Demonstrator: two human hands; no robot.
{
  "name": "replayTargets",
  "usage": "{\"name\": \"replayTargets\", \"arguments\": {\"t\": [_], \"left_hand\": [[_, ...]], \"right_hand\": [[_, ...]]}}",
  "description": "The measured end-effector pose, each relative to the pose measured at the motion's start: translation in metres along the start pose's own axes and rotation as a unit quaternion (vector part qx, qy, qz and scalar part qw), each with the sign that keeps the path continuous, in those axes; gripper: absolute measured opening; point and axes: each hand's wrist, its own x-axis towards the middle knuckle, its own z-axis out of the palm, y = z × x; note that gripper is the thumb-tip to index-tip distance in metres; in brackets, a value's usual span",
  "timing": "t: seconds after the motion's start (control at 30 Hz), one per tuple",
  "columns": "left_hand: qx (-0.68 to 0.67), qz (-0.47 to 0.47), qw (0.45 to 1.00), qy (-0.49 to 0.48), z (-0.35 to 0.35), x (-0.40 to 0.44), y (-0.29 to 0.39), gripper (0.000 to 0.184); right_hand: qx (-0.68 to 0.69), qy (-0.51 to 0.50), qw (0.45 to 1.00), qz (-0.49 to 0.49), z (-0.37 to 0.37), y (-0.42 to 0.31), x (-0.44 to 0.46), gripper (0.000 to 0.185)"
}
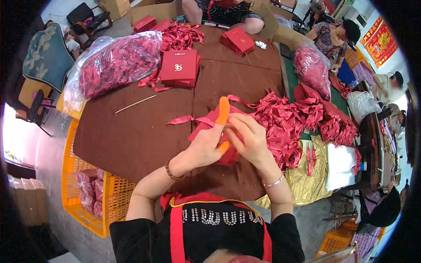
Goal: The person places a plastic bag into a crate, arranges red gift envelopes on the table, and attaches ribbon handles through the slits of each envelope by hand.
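Observation:
Both hands meet over a red paper bag lying on the brown-covered table. On my left hand, orange covers sit on the stretched-out index finger and on the thumb, which stand apart; its other fingers are hidden. My right hand is closed, its bent fingertips pinched together close to the left fingers. What lies in that pinch is too small to make out. A red ribbon trails leftward from the bag, and another ribbon end shows above the hands. Just right of my right hand spreads a heap of red ribboned pieces.
Stacked red bags lie beyond the hands, beside a clear plastic sack of red pieces. A thin stick rests on the left. An orange crate stands at the lower left. Another person sits at the right.

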Motion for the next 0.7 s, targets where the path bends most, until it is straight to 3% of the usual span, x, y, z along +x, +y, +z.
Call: {"name": "replayTargets", "arguments": {"t": [0.07,0.1,0.17,0.3,0.47,0.53,0.7], "left_hand": [[-0.114,-0.081,0.987,-0.078,0.006,-0.001,-0.001,0.054],[-0.114,-0.080,0.987,-0.079,0.007,-0.001,0.001,0.054],[-0.165,-0.029,0.984,-0.060,0.006,-0.001,0.006,0.076],[-0.138,0.070,0.988,-0.029,0.007,0.001,0.008,0.081],[-0.153,0.028,0.986,-0.067,0.003,-0.001,0.018,0.087],[-0.190,0.011,0.979,-0.079,0.006,-0.004,0.014,0.088],[-0.234,-0.055,0.964,-0.113,0.002,-0.009,0.021,0.090]], "right_hand": [[0.002,0.016,1.000,0.007,0.004,-0.002,-0.004,0.029],[0.000,0.025,1.000,0.017,0.004,-0.003,-0.004,0.029],[0.001,0.033,0.999,0.027,0.004,-0.004,-0.003,0.029],[-0.091,0.069,0.993,-0.029,0.002,-0.007,0.002,0.027],[-0.132,0.083,0.987,-0.047,0.003,-0.007,0.003,0.025],[-0.095,0.037,0.994,-0.029,0.001,-0.008,0.001,0.027],[-0.066,0.044,0.996,-0.036,0.003,-0.013,0.002,0.026]]}}
